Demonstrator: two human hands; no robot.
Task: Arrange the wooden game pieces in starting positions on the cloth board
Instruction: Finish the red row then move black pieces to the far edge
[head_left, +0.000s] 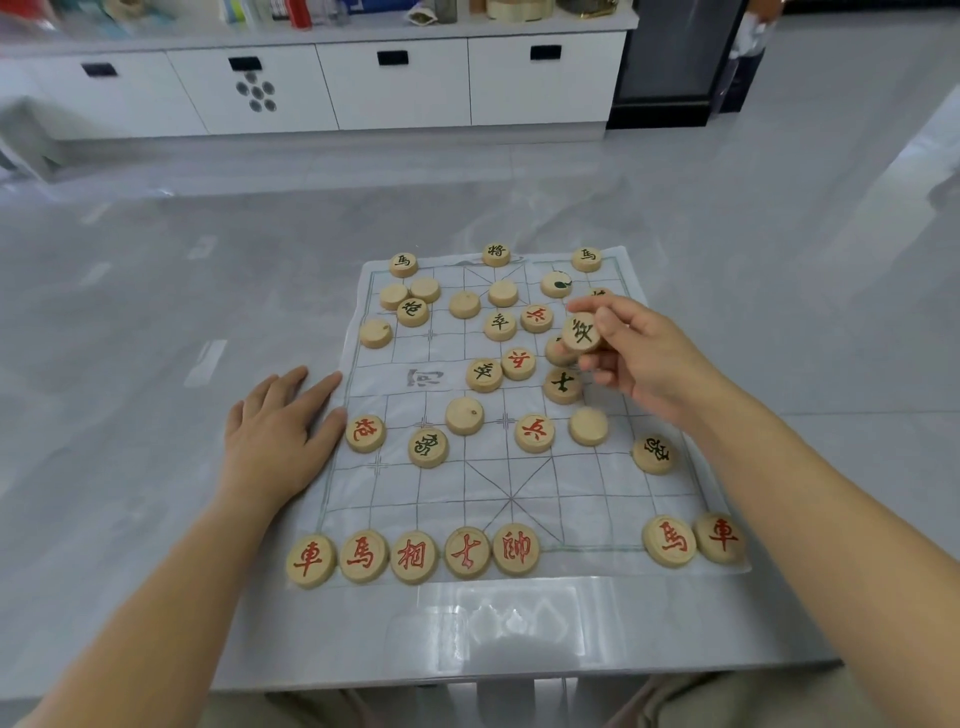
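A white cloth board with a printed grid lies on the grey table. My right hand pinches a black-lettered wooden piece and holds it lifted over the board's right middle. My left hand rests flat on the table, its fingers touching the cloth's left edge. Several red-lettered pieces stand in a row along the near edge, from the leftmost red piece to the red general, and two more at the near right corner. Other pieces, some face down, lie scattered over the middle and far half.
The grey table reaches far to the left and behind the board. A white cabinet with drawers stands beyond it, and a dark unit to its right. My knees show under the table's near edge.
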